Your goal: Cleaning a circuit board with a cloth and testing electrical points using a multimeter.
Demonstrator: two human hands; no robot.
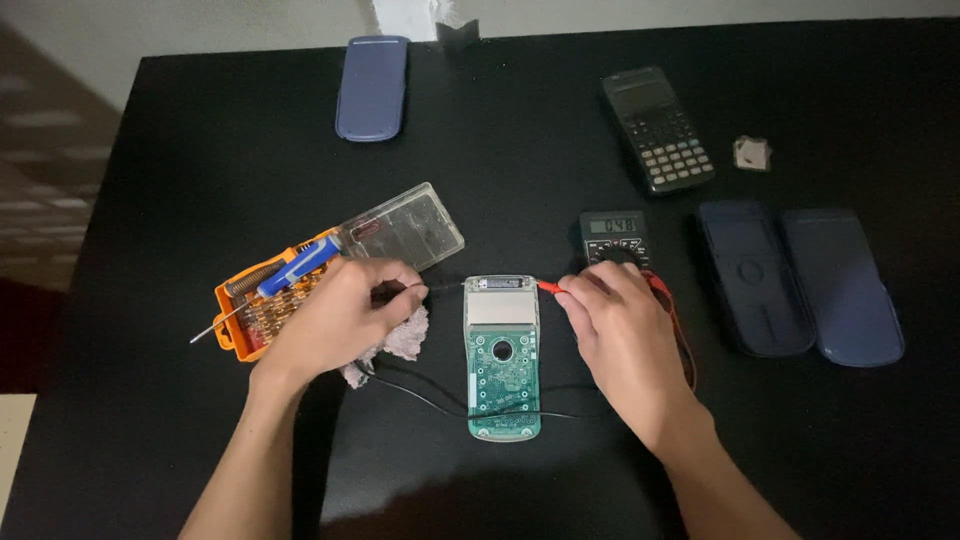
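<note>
We have the bare green circuit board (502,365) centre of the matte black table (200,120). Our left hand (335,320) pinches a black probe (440,287) at the board's top-left; our right hand (620,325) pinches a red probe (550,288) top-right. Left of the board: orange bit case (262,305), clear lid (405,228).

Our right hand (618,322) covers the lower half of the meter (614,240) and most of the red probe (549,288). Our left hand (335,315) hides the black probe's handle, part of the cloth (405,338) and the near side of the orange bit case (240,320). The meter's display is too small to read. Our forearms run off the bottom edge.
</note>
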